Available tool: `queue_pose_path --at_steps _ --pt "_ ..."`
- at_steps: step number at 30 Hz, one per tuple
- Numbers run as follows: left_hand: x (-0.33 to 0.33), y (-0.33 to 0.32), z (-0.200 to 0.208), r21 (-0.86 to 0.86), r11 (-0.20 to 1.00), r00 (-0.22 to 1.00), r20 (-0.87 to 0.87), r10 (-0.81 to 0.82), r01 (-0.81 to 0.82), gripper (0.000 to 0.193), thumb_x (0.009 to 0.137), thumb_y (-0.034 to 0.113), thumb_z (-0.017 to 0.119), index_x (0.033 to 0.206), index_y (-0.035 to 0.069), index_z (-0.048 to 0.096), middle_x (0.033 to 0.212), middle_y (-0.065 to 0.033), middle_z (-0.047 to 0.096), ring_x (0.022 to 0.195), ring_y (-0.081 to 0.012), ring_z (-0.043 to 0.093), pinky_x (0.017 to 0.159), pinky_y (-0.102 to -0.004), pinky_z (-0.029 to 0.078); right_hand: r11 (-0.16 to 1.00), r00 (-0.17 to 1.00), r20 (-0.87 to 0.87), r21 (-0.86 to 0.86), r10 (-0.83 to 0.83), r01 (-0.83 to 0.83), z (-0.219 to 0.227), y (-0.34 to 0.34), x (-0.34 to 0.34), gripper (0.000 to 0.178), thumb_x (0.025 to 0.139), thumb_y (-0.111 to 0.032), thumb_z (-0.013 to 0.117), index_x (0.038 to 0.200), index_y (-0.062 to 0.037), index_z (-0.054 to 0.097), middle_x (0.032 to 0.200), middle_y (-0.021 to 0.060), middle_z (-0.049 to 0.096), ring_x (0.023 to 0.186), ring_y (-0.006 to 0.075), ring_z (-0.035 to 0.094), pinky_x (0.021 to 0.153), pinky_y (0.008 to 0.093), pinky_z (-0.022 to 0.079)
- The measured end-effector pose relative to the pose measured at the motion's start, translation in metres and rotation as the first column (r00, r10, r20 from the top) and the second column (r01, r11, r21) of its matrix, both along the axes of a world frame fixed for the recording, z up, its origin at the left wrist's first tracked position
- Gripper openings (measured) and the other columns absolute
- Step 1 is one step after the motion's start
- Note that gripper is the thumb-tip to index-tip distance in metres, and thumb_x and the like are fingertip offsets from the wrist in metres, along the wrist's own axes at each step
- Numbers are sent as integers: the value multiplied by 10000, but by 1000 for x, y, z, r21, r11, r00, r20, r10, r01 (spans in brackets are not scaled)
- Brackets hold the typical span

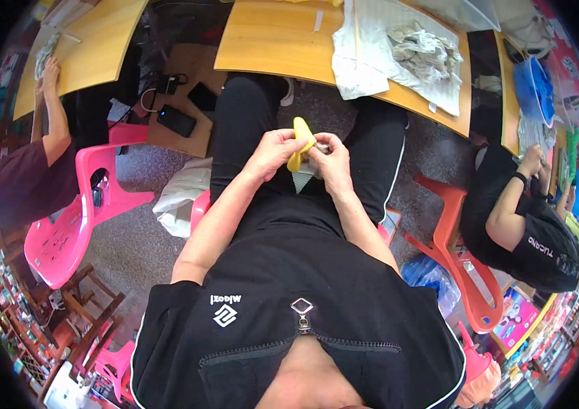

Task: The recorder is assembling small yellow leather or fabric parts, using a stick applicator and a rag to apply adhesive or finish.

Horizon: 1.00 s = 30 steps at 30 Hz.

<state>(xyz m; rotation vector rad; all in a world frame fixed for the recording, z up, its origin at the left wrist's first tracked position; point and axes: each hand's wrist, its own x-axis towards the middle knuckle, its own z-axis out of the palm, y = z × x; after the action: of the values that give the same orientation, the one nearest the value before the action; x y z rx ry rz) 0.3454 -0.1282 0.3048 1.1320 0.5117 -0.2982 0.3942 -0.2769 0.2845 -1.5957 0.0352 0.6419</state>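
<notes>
In front of my lap my left hand (272, 151) pinches a yellow curved piece (300, 126), thumb and fingers closed on its side. Its exact kind cannot be made out. Close against it, my right hand (334, 165) has its fingers bent and pressed together near the yellow piece, with something small and greyish partly showing at the fingertips. Below both hands a pale, finely patterned strip (301, 180) hangs between my legs. Ahead, on the wooden table (272, 37), a white sheet (358, 61) bears a heap of grey-white pieces (429, 51) with clear plastic over it.
A pink chair (88, 204) stands at the left and an orange-red chair (450, 238) at the right. People sit working on both sides. Dark phones (175, 121) lie on a brown board ahead left. A white bag (184, 198) rests beside my left leg; a blue tub (533, 88) stands far right.
</notes>
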Motion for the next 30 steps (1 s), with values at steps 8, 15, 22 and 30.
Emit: queue_pose_path --at_steps 8,15,22,30 --pt "-8 -4 -14 113 993 1000 8 -25 24 297 838 168 656 1046 -43 633 887 -75 670 765 -97 610 695 -226 483 959 979 184 -282 82 -27 10 6 -3 167 823 -156 619 925 -24 617 767 49 644 698 69 584 620 242 479" --pt "-8 3 -7 98 995 1000 -16 26 -24 326 790 133 702 1050 -50 631 900 -88 672 773 -112 621 701 -234 490 986 977 -193 155 91 -61 3 -1 -1 296 810 -146 627 1067 -16 563 912 57 626 702 125 599 598 255 489" --pt "-10 -2 -14 115 992 998 -48 -42 48 311 780 106 713 1037 -47 629 904 -82 675 774 -114 629 701 -238 499 997 999 -36 -77 -35 33 -6 5 -7 90 791 -51 597 877 -28 596 725 -18 568 627 47 519 556 191 413" --pt "-6 -11 -17 46 998 999 35 40 -41 308 807 84 685 1075 -35 587 939 -78 663 813 -100 618 717 -228 491 993 994 18 -58 -106 107 -25 3 -6 58 803 -79 550 791 -27 571 660 -20 542 581 53 486 517 212 390"
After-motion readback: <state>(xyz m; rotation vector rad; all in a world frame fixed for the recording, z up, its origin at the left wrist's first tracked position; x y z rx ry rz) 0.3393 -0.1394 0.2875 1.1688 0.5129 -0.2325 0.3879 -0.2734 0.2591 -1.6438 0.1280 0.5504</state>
